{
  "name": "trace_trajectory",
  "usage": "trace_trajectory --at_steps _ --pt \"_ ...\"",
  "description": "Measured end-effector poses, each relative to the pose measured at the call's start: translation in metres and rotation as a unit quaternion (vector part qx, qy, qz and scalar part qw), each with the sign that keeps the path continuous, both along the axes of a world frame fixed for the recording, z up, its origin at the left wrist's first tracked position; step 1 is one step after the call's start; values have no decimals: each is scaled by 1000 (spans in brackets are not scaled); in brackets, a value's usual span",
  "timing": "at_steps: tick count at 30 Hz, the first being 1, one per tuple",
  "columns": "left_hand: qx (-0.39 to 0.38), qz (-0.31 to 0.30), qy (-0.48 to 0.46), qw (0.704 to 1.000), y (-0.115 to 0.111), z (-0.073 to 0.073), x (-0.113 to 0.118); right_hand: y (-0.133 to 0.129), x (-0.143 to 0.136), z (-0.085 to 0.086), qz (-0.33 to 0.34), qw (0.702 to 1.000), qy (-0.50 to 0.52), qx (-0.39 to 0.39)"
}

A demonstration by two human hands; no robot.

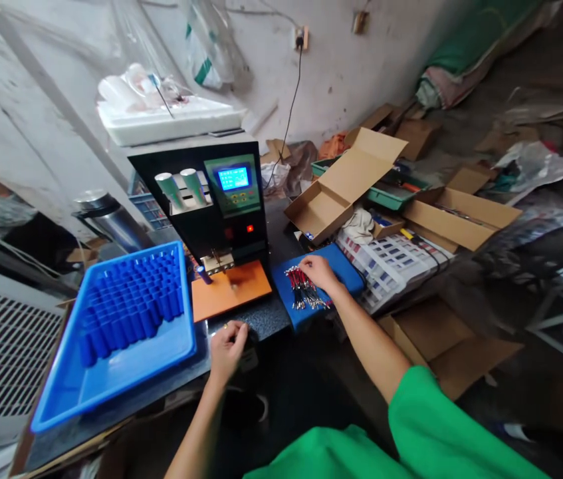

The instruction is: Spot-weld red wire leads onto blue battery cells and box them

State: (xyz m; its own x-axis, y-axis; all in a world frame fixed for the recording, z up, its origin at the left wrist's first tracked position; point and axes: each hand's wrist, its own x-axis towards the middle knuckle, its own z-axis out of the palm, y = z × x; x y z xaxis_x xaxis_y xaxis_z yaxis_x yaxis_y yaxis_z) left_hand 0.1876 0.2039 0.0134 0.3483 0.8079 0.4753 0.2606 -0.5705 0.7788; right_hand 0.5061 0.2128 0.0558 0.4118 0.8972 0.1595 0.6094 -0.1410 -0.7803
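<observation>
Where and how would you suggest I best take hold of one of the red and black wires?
Likely by its far, red end, pinched between thumb and fingertip, coming from above and the right. The wires lie in a flat pile on the blue surface, their tips fanned out, so an end should separate most easily; the right hand is there.

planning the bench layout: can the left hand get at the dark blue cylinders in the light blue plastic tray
Probably yes: the left hand is just right of the tray, whose open top leaves the cylinders uncovered; only its rim stands between.
</observation>
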Motion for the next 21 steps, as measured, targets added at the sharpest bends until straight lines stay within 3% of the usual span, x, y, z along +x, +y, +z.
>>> trace_trajectory --at_steps 4,10,15,21 --pt "2 9 5 1000 0 0 0 27 1 1 18 995 -49 -86" --pt "-2 16 19 1000 0 -1 0 43 -7 -11 27 988 -79 -127" --pt "-9 13 5 1000 -1 0 1 46 0 -16 -8 998 43 -50" --pt "-27 15 8 999 0 -2 0 50 18 -10 -21 973 227 43"
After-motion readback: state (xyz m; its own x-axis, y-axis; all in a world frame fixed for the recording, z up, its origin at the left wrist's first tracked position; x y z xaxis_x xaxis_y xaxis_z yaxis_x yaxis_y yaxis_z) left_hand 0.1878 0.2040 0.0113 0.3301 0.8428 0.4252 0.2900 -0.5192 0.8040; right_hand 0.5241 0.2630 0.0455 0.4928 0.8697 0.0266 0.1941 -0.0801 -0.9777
